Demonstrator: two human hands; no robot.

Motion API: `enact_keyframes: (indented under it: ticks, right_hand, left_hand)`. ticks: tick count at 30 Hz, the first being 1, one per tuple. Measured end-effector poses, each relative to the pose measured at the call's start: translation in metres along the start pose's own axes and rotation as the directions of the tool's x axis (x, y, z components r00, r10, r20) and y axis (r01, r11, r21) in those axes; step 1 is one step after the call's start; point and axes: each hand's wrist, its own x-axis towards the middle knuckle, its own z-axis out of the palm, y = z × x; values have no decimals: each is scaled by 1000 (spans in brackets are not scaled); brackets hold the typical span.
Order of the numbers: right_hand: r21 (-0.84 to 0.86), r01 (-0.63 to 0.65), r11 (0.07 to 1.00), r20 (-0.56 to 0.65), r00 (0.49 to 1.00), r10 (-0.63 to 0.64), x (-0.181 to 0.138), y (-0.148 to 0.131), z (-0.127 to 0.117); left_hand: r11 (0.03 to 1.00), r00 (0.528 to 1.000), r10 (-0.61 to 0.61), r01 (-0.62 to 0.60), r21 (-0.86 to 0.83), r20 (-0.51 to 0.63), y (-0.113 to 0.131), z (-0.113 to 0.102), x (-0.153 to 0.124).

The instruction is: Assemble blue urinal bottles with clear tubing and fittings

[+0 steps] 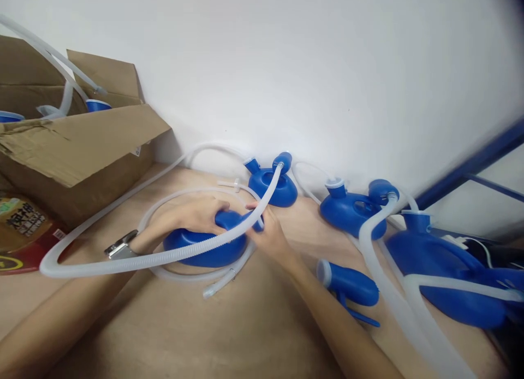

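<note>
A blue plastic container [204, 250] lies on the wooden table in front of me. My left hand [196, 215] grips its neck from above; a metal watch sits on that wrist. My right hand [266, 234] pinches the blue spout end, where a white corrugated hose [123, 261] crosses over the container. A thinner clear tube [221, 278] loops under and around the container.
More blue containers with white hoses line the wall: one behind [272, 185], two at right [352, 212] [446, 272]. A separate blue handle piece [350, 283] lies by my right forearm. An open cardboard box [77, 144] with hoses stands left, a printed package [24, 234] below it.
</note>
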Motion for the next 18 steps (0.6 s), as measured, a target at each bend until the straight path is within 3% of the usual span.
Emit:
enact_keyframes:
  ticks: [3, 9, 13, 18]
  right_hand:
    - [32, -21, 999, 18, 1000, 20, 0, 0, -3]
    - [60, 29, 998, 165, 986, -39, 0, 2, -16]
    - [90, -26, 996, 93, 995, 18, -5, 0, -9]
    - [87, -165, 982, -92, 981, 173, -6, -7, 12]
  left_hand:
    - [999, 998, 32, -30, -43, 50, -3, 1, 1]
    - [999, 997, 8, -4, -47, 70, -11, 6, 1]
    - [997, 994, -53, 57, -44, 91, -13, 9, 1]
    - [992, 992, -116, 118, -49, 43, -7, 11, -5]
